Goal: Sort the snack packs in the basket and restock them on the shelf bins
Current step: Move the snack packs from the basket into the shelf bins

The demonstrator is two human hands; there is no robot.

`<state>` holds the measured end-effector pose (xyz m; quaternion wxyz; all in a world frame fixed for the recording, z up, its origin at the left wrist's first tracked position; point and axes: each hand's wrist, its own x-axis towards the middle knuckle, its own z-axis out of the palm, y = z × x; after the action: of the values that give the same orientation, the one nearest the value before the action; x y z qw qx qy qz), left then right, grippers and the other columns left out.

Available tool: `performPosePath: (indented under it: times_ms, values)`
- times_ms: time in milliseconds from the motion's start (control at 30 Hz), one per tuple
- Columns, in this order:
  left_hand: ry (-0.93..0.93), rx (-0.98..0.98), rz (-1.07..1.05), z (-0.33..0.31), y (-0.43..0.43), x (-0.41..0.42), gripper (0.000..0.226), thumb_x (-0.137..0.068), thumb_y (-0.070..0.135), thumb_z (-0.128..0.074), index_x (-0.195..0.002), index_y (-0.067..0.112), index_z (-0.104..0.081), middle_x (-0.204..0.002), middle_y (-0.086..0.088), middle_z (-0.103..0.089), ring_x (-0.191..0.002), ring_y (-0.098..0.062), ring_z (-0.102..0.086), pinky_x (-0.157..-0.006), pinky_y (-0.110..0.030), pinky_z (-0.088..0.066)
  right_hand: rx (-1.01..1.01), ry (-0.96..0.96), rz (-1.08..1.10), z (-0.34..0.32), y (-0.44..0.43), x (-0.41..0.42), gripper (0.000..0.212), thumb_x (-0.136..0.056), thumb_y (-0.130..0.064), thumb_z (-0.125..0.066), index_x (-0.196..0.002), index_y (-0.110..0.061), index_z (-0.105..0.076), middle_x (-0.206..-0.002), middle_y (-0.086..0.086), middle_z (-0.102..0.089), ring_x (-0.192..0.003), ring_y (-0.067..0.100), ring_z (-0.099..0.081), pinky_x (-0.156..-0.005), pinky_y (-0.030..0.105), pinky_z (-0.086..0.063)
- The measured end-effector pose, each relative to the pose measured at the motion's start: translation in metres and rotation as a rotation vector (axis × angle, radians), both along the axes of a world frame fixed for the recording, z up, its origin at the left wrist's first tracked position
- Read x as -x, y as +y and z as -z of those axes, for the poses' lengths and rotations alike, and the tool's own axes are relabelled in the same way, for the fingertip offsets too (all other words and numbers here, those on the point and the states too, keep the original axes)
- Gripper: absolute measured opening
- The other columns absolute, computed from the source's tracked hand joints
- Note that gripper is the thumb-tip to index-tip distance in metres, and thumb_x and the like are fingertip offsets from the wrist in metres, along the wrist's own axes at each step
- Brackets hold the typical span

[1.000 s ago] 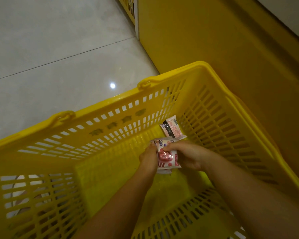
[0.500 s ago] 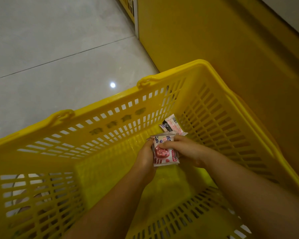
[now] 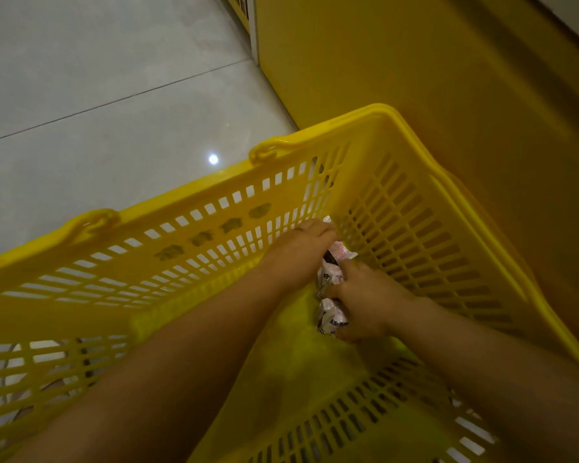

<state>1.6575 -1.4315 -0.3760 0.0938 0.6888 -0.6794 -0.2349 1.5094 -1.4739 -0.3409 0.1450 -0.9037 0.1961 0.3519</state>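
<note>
tiled floor (image 3: 114, 78), yellow basket (image 3: 315, 142), gathering step: right hand (image 3: 365, 305) clamps bunched snack packs (image 3: 331, 319), left hand (image 3: 301, 248) reaches corner pack (image 3: 341, 252), grip untellable; next likely needs a lift-out.

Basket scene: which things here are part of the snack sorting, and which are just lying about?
Part of the job: yellow basket; snack packs gripped by the right hand; another pack in the far corner, next to the left hand.
Just there: tiled floor; yellow panel beside the basket; light glint on the floor.
</note>
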Motion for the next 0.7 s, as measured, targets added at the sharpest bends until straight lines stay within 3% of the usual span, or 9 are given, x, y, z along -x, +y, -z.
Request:
performPosePath:
  times_ms: [133, 367, 500, 633, 700]
  values:
    - [-0.315, -0.09, 0.232, 0.012, -0.022, 0.006, 0.05, -0.098, 0.006, -0.041, -0.146, 0.015, -0.031, -0.156, -0.008, -0.025, -0.147, -0.027, -0.01, -0.112, -0.039, -0.03, 0.045, 0.094, -0.138, -0.003, -0.001, 0.009, 0.062, -0.085, -0.047, -0.06, -0.139, -0.026, -0.039, -0.138, 0.015, -0.031, -0.124, 0.034, -0.036, -0.098, 0.046, -0.036]
    - [-0.438, -0.263, 0.176, 0.013, -0.016, 0.002, 0.043, -0.092, 0.029, -0.06, -0.131, 0.012, -0.05, -0.132, -0.014, -0.042, -0.129, -0.035, -0.033, -0.091, -0.042, -0.04, 0.028, 0.086, -0.127, 0.003, 0.0, 0.013, 0.064, -0.083, -0.05, -0.062, -0.139, -0.025, -0.042, -0.134, 0.014, -0.035, -0.123, 0.033, -0.035, -0.101, 0.046, -0.034]
    - [-0.273, -0.197, -0.041, 0.005, 0.011, -0.003, 0.035, -0.091, 0.022, -0.059, -0.125, 0.017, -0.053, -0.125, -0.009, -0.045, -0.119, -0.032, -0.044, -0.082, -0.04, -0.044, -0.017, 0.101, -0.078, -0.011, 0.001, 0.014, 0.064, -0.075, -0.053, -0.068, -0.13, -0.028, -0.051, -0.123, 0.013, -0.044, -0.116, 0.032, -0.042, -0.091, 0.039, -0.04]
    - [-0.014, -0.075, -0.278, -0.025, 0.031, -0.012, 0.037, -0.086, 0.027, -0.066, -0.119, 0.017, -0.051, -0.121, -0.006, -0.052, -0.105, -0.03, -0.056, -0.075, -0.036, -0.045, -0.009, 0.027, -0.016, -0.049, -0.002, 0.014, 0.047, -0.072, -0.055, -0.069, -0.109, -0.027, -0.062, -0.111, 0.011, -0.056, -0.11, 0.03, -0.05, -0.082, 0.035, -0.045]
    - [0.19, -0.021, -0.346, -0.049, 0.034, -0.012, 0.034, -0.083, 0.023, -0.071, -0.11, 0.013, -0.054, -0.109, -0.009, -0.061, -0.099, -0.028, -0.058, -0.073, -0.035, -0.044, 0.016, -0.024, 0.021, -0.077, -0.003, 0.013, 0.046, -0.07, -0.057, -0.068, -0.108, -0.03, -0.064, -0.105, 0.009, -0.059, -0.106, 0.029, -0.052, -0.081, 0.035, -0.048]
